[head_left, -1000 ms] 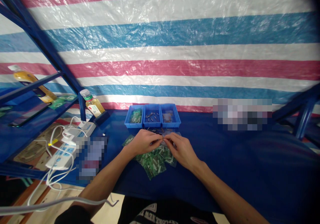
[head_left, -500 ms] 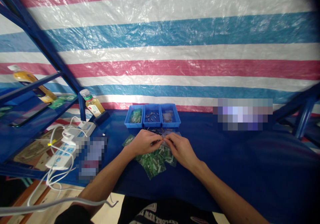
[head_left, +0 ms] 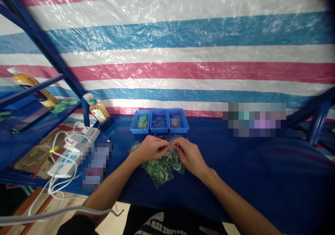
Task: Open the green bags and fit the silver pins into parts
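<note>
My left hand (head_left: pixel 153 148) and my right hand (head_left: pixel 190 154) face each other over the middle of the table, thumbs and fingertips pinched almost together. What they pinch is too small to make out; a bit of clear plastic (head_left: pixel 171 141) shows around the fingertips. Under and in front of both hands lies a pile of small green-printed clear bags (head_left: pixel 159 172) with pale and metallic slim pieces inside. Just behind the fingers, several dark thin metal pins (head_left: pixel 162 136) lie loose, partly hidden by the hands.
Three joined blue bins stand behind: green bags in the left bin (head_left: pixel 132 127), metal pins in the middle bin (head_left: pixel 159 131), small brownish pieces in the right bin (head_left: pixel 186 126). At left are a power strip (head_left: pixel 64 163), white cables, a bottle (head_left: pixel 97 109) and a blurred flat object (head_left: pixel 96 165).
My fingertips have shifted very slightly, with a small gap now between the two hands. The bins and the pile have stayed in place.
</note>
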Available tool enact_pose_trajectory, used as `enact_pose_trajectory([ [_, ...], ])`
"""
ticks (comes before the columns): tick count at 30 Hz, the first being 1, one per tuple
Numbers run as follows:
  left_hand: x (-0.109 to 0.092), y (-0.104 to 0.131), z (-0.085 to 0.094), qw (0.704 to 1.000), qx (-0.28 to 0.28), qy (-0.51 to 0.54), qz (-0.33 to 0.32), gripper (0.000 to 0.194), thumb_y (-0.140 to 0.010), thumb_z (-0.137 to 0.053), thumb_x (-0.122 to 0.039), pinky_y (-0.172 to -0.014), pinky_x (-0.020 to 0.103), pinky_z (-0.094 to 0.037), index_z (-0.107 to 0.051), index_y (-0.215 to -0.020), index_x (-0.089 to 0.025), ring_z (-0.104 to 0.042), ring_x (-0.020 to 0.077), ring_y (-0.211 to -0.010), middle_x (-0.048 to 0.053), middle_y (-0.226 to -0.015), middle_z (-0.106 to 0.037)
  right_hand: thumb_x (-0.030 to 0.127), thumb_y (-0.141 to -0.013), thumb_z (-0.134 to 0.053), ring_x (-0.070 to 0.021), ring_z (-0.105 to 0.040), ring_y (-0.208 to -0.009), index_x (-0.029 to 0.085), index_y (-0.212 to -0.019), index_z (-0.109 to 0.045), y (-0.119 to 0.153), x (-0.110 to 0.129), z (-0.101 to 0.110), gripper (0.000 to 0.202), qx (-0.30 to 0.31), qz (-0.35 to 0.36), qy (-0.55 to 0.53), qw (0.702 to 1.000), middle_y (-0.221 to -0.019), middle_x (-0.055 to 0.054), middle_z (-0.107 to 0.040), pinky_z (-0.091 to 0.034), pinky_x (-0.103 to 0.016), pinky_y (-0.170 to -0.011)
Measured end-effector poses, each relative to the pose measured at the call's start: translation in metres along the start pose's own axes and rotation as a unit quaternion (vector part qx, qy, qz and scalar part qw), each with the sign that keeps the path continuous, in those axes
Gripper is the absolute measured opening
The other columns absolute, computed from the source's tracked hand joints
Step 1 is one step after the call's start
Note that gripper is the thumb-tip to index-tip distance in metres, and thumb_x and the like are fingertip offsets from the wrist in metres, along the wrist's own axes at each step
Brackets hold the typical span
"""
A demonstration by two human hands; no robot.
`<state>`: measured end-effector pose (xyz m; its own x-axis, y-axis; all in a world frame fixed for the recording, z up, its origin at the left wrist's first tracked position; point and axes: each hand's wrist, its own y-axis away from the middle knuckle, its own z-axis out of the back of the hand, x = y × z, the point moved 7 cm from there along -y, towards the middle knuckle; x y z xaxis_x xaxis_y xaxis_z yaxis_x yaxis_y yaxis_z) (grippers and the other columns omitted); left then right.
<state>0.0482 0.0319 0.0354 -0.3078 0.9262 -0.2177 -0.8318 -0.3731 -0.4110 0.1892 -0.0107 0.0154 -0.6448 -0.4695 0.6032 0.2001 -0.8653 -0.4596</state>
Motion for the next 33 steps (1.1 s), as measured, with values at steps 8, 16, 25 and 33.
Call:
enact_pose_trajectory([
  [8, 0.005, 0.000, 0.003, 1.000, -0.009, -0.004, 0.018, 0.022, -0.101, -0.052, -0.026, -0.062, 0.022, -0.041, -0.070, -0.092, -0.018, -0.061, 0.0108, -0.061, 0.000, -0.068, -0.068, 0.017, -0.100, -0.050, -0.0187, -0.066, -0.081, 0.024, -0.096, -0.061, -0.001, -0.008, 0.009, 0.014, -0.024, -0.019, -0.008, 0.999, -0.093, -0.002, -0.069, -0.048, -0.029, -0.078],
  [16, 0.006, 0.000, 0.007, 1.000, -0.007, -0.004, 0.024, 0.024, -0.102, -0.051, -0.027, -0.064, 0.022, -0.043, -0.071, -0.093, -0.018, -0.062, 0.0113, -0.062, 0.002, -0.070, -0.068, 0.017, -0.100, -0.048, -0.0185, -0.066, -0.080, 0.024, -0.096, -0.060, 0.000, -0.008, 0.009, 0.014, -0.026, -0.020, -0.019, 0.999, -0.094, -0.003, -0.068, -0.048, -0.028, -0.078],
  [25, 0.005, 0.000, 0.006, 1.000, -0.005, -0.011, 0.017, 0.023, -0.101, -0.051, -0.026, -0.061, 0.022, -0.040, -0.070, -0.091, -0.018, -0.060, 0.0106, -0.059, 0.000, -0.066, -0.065, 0.019, -0.101, -0.047, -0.0191, -0.063, -0.077, 0.024, -0.096, -0.060, 0.000, -0.008, 0.005, 0.014, -0.016, -0.024, -0.019, 0.999, -0.091, -0.003, -0.068, -0.048, -0.029, -0.075],
  [33, 0.003, -0.001, 0.008, 1.000, 0.002, -0.001, 0.010, 0.025, -0.101, -0.050, -0.026, -0.060, 0.022, -0.040, -0.070, -0.089, -0.017, -0.059, 0.0104, -0.058, 0.001, -0.066, -0.065, 0.019, -0.101, -0.048, -0.0193, -0.064, -0.077, 0.024, -0.095, -0.059, 0.000, -0.005, 0.004, 0.014, -0.012, -0.027, -0.025, 0.999, -0.090, -0.003, -0.068, -0.048, -0.030, -0.074],
])
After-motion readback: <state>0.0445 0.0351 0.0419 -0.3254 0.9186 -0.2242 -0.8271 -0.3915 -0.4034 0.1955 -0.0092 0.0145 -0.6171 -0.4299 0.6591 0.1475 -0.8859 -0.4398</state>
